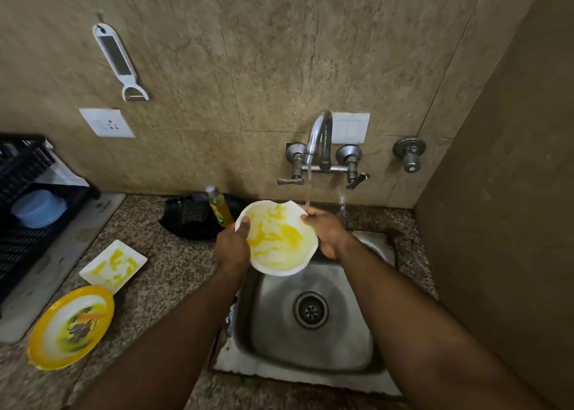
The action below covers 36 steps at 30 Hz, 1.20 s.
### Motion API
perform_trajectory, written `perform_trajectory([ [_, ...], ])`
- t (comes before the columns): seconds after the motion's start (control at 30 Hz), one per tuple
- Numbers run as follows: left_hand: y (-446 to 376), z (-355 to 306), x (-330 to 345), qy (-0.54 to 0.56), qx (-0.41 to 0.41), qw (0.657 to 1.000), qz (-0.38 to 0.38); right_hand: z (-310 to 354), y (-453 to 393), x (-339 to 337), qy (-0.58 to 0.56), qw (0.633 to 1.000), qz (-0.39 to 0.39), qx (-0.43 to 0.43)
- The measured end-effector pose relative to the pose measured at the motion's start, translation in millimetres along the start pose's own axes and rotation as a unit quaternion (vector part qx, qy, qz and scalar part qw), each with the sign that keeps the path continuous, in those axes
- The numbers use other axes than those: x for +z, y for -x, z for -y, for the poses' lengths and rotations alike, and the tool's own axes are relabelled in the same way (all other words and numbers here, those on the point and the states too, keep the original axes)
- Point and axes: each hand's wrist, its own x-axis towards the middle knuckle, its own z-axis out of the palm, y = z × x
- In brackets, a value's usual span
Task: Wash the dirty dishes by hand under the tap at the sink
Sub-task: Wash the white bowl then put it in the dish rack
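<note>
- Around the sink (310,360) first: a granite surface (174,273) runs off to the left, and on it sit a square white dish (113,266) streaked yellow and, nearer the camera, a yellow-rimmed plate (71,327) with food remains — the two just touching at a corner.
- Far left, a black dish rack (28,192) with a blue bowl (38,208) inside it.
- Behind the basin, a yellow soap bottle (219,206) stands tilted beside a black holder (192,217), right against the white bowl's (279,238) far-left edge.
- On the wall: a white peeler (119,61) hanging from a hook, a socket (107,123), and the tap (320,142) — water running in a thin stream.
- Now the bowl: held above the sink's back-left corner, tipped so its yellow-smeared inside faces up and toward the camera. Roundish, so no clear long axis; a notch shows in its far rim.
- Left hand (233,248) grips the near-left rim, thumb curled over into the bowl.
- Right hand (329,232) holds the right rim, fingers wrapped on it — the stream lands right at its fingertips.
</note>
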Motion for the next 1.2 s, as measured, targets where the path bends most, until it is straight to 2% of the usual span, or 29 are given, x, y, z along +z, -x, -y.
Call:
perform_trajectory([
  [0.07,5,-4,9,0.023,-0.004,1.0,-0.005,6,-2,5,-0.015,0.997,-0.064,-0.027],
  [0.13,8,-6,18,0.031,-0.004,0.999,-0.014,11,-5,10,0.037,0.988,-0.138,-0.06],
  [0.17,9,-7,22,0.035,-0.003,0.999,-0.021,12,-7,12,0.064,0.985,-0.146,-0.07],
  [0.27,14,-13,24,0.038,0.014,0.998,-0.054,15,-7,7,0.089,0.991,-0.081,-0.058],
  [0.37,14,-16,20,0.01,0.057,0.996,-0.069,17,-3,-3,0.009,1.0,-0.003,-0.021],
  [0.47,12,-15,21,-0.003,0.072,0.995,-0.069,12,-4,-2,-0.026,1.0,-0.008,-0.015],
  [0.57,19,-21,26,-0.018,0.083,0.993,-0.076,9,-7,8,-0.007,0.998,-0.054,-0.042],
  [0.63,25,-27,28,-0.032,0.097,0.991,-0.092,9,-7,7,0.001,0.997,-0.05,-0.05],
  [0.8,10,-14,22,-0.019,0.121,0.985,-0.125,2,4,-12,-0.111,0.987,0.118,0.009],
  [0.87,9,-11,23,-0.021,0.118,0.984,-0.134,2,9,-8,-0.091,0.991,0.103,0.008],
  [0.93,14,-15,25,-0.018,0.117,0.984,-0.137,3,15,3,-0.057,0.998,0.038,-0.012],
  [1.03,12,-13,27,0.04,0.064,0.985,-0.156,-6,21,13,-0.098,0.994,-0.024,-0.048],
  [1.2,8,-2,18,0.069,-0.038,0.985,-0.153,-29,23,13,-0.184,0.982,0.012,-0.034],
])
